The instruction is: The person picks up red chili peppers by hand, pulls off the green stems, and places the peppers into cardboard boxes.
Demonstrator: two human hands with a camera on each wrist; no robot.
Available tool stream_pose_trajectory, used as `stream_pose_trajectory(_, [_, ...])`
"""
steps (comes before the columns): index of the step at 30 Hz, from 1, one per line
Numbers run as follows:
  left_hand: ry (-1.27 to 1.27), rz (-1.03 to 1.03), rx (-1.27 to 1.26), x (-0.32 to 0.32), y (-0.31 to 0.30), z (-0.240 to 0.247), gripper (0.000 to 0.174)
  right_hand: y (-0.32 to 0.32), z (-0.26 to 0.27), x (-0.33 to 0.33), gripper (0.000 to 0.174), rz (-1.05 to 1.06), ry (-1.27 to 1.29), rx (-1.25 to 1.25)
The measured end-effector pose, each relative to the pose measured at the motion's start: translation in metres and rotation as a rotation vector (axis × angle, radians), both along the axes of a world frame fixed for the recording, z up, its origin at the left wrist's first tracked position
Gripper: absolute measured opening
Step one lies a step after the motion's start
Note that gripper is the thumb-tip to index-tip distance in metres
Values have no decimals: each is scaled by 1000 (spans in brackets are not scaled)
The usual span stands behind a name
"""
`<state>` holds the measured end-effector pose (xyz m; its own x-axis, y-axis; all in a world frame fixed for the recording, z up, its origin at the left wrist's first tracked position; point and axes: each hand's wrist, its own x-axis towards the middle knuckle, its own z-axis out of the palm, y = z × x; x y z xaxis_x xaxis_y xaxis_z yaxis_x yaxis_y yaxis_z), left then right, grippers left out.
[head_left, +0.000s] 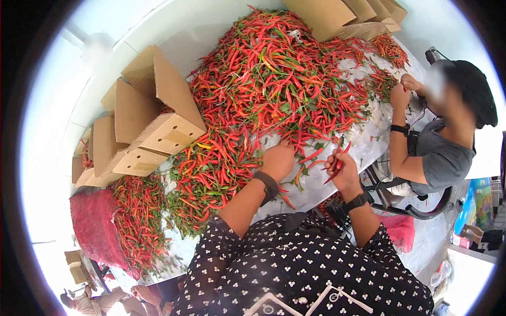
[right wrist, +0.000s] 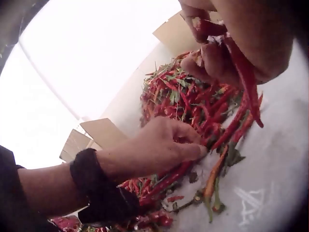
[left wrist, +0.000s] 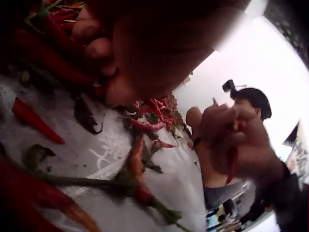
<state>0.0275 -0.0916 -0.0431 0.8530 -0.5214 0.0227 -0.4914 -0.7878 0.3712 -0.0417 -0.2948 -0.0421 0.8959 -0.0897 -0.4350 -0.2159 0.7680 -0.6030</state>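
A large heap of red chilies (head_left: 269, 79) with green stems lies on a table covered in pale plastic sheet (head_left: 363, 137). My left hand (head_left: 278, 152) reaches into the near edge of the heap, and its fingertips (right wrist: 198, 151) pinch a red chili (right wrist: 169, 178) there. My right hand (head_left: 337, 162) is raised just above the sheet and grips a small bunch of red chilies (right wrist: 244, 82), which hang from its fingers. Loose chilies (left wrist: 137, 169) and stem bits lie on the sheet between the two hands. Both wrists wear black bands.
Open cardboard boxes (head_left: 158, 110) stand at the left of the heap, and more boxes (head_left: 342, 16) at its far end. A second person (head_left: 443, 152) sits across the table's right side, with their hands at the chilies. A red mesh sack (head_left: 92, 226) lies at the lower left.
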Motion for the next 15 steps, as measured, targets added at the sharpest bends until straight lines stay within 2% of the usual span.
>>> stream_pose_trajectory(2, [-48, 4, 20, -1, -1, -4, 17, 10, 0, -4, 10, 58, 95, -56])
stream_pose_trajectory(4, [108, 12, -213, -1, 5, -1, 16, 20, 0, -4, 10, 83, 84, -63])
stream_pose_trajectory(5, [107, 9, -211, -1, 8, 1, 16, 24, -3, -3, 10, 152, 83, -127])
stream_pose_trajectory(7, [412, 75, -489, -4, 11, 12, 17, 39, -2, 0, 14, 219, 83, -223])
stream_pose_trajectory(11, [408, 39, -458, -13, 10, 32, 17, 57, 7, 12, 14, 322, 23, -345])
stream_pose_trajectory(13, [430, -10, -608, -15, 8, 35, 21, 56, 5, 15, 14, 293, 15, -358])
stream_pose_trajectory(15, [481, 34, -587, -11, 10, 29, 24, 50, 5, 14, 14, 260, 12, -374])
